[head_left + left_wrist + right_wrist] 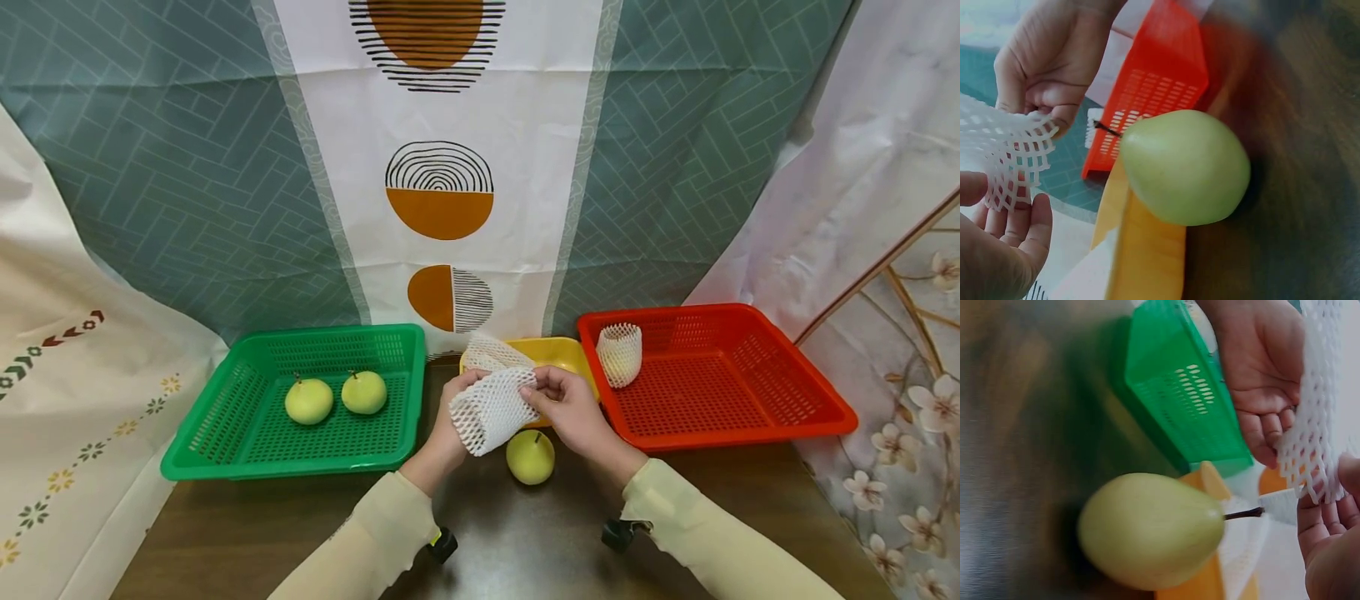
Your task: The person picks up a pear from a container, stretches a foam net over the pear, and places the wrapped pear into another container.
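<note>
A white foam fruit net [495,408] is held up between both hands over the table. My left hand [448,417] grips one side, partly hidden behind the mesh. With thumb and fingers, my right hand [572,407] pinches the opposite edge. The net's mesh end [1019,156] also shows in the left wrist view, between the two hands. Below the hands a yellow-green pear [530,457] stands on the table, its stem pointing up; neither hand touches it. Behind the hands, a yellow basket [558,354] holds more white foam netting [491,353].
At left, a green basket [300,471] holds two pears [309,402]. The red basket [720,437] at right contains a netted pear [621,357] standing near its left wall. A patterned curtain [517,208] hangs behind the brown table [525,550].
</note>
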`<state>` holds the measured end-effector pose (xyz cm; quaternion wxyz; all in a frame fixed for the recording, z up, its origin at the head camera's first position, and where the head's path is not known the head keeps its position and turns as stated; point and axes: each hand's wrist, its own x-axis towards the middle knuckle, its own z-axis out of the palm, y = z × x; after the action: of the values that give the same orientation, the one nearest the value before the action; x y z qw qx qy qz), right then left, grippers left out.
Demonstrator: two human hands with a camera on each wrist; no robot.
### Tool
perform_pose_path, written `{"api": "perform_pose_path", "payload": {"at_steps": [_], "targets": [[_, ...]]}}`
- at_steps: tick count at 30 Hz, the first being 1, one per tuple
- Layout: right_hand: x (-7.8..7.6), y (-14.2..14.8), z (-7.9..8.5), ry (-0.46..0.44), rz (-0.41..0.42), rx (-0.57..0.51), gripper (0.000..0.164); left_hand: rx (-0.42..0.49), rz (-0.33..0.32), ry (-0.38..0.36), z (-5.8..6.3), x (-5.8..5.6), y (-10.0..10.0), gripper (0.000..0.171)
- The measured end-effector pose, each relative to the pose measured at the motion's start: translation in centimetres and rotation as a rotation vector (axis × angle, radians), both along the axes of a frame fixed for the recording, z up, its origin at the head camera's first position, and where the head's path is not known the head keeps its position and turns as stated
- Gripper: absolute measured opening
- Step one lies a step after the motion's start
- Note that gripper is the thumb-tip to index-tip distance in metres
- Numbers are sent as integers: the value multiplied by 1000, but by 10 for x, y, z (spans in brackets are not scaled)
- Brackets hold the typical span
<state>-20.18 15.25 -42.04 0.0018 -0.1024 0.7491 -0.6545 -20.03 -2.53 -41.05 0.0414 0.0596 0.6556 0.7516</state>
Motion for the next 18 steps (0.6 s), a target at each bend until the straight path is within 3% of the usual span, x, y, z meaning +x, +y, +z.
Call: {"api": "perform_pose_path", "payload": {"at_steps": [4,7,11,18], "targets": [[5,3,-12,-47,-11,30,21,-67,-20,4,0,6,3,20],[9,5,-18,-70,-52,74,18,-74,-29,5,-1,12,6,20],[14,7,-20,-91,-104,54,16,-72,-27,-1,-7,17,10,24],[18,6,-11,-132,-89,-16,18,-71,-4,17,-23,11,14,30]]}}
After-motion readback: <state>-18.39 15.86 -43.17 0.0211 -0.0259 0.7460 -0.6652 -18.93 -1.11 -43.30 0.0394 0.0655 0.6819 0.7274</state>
